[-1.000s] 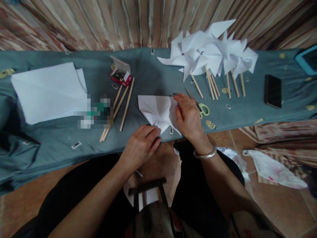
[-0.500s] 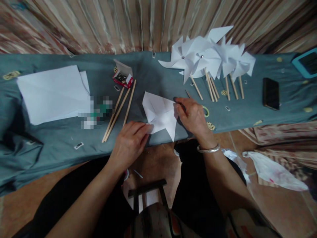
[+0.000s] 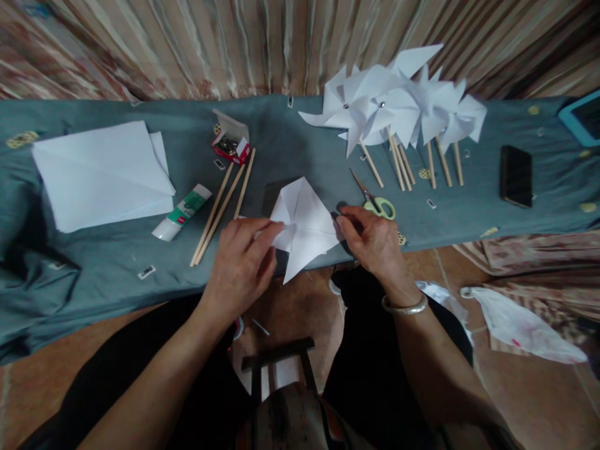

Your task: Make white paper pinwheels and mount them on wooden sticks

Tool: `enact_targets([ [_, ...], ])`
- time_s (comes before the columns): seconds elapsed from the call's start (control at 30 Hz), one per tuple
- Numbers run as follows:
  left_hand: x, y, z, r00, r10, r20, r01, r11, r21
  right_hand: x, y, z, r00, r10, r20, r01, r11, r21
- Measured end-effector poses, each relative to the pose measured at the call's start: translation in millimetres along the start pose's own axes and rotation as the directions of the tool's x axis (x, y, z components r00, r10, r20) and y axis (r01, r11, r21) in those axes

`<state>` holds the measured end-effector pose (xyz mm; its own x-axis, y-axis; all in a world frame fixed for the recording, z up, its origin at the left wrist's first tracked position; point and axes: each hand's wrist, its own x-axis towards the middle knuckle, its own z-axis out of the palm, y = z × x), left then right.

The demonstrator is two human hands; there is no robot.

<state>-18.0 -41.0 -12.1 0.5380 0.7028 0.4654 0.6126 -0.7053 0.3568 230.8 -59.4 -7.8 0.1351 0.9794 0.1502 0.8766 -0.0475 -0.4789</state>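
A white sheet of paper point(image 3: 307, 219), cut and partly folded into a pinwheel shape, lies at the table's front edge, one pointed flap hanging toward me. My left hand point(image 3: 244, 256) pinches its left side, thumb and fingers together on a folded flap. At the right corner, my right hand point(image 3: 372, 240) has its thumb and index finger closed at the paper; the exact contact is partly hidden. Just behind my right hand lie scissors point(image 3: 383, 206) with light green handles. Left of my left hand are several wooden sticks point(image 3: 218, 215).
Finished white paper pinwheels point(image 3: 370, 109) on sticks lie at the back right. A small red box point(image 3: 230, 144) of metal pins stands open. Further left are a glue tube point(image 3: 182, 212) and stacked paper point(image 3: 100, 175). A dark phone point(image 3: 515, 176) lies at right, near a blue-framed device point(image 3: 584, 122).
The paper has turned between my hands, its flap now pointing down and left. My right hand has shifted down and right, uncovering the scissors. The left hand has moved slightly up.
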Motion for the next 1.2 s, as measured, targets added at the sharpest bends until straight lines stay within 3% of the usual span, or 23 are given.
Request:
enact_targets([
  [0.13, -1.9, 23.5, 12.3, 0.986, 0.145, 0.083, -0.144, 0.989, -0.020, -0.3, -0.3, 2.3, 1.000, -0.013, -0.008, 0.013, 1.000, 0.018],
  [0.23, -0.2, 28.9, 19.9, 0.980, 0.150, 0.132, -0.153, 0.988, 0.009, -1.4, -0.2, 3.3, 1.000, -0.010, -0.015, 0.010, 1.000, 0.019],
  [0.53, -0.8, 28.4, 19.7, 0.972, 0.214, 0.101, -0.220, 0.974, 0.052, -5.0, 6.1, 1.7, 0.995, -0.045, -0.090, 0.045, 0.999, -0.002],
  [0.87, 10.3, 46.9, 28.3, 0.947, 0.286, 0.143, -0.283, 0.958, -0.045, -13.5, 19.2, -8.9, 0.992, -0.035, -0.124, 0.044, 0.997, 0.066],
  [1.0, 14.3, 43.5, 29.6, 0.948, 0.291, 0.130, -0.290, 0.957, -0.028, -15.2, 24.0, -13.5, 0.992, -0.089, -0.085, 0.097, 0.991, 0.097],
  [1.2, 10.3, 19.4, 21.3, 0.964, 0.240, 0.112, -0.248, 0.966, 0.069, -19.2, 21.7, -13.8, 0.981, -0.195, -0.010, 0.194, 0.969, 0.155],
])
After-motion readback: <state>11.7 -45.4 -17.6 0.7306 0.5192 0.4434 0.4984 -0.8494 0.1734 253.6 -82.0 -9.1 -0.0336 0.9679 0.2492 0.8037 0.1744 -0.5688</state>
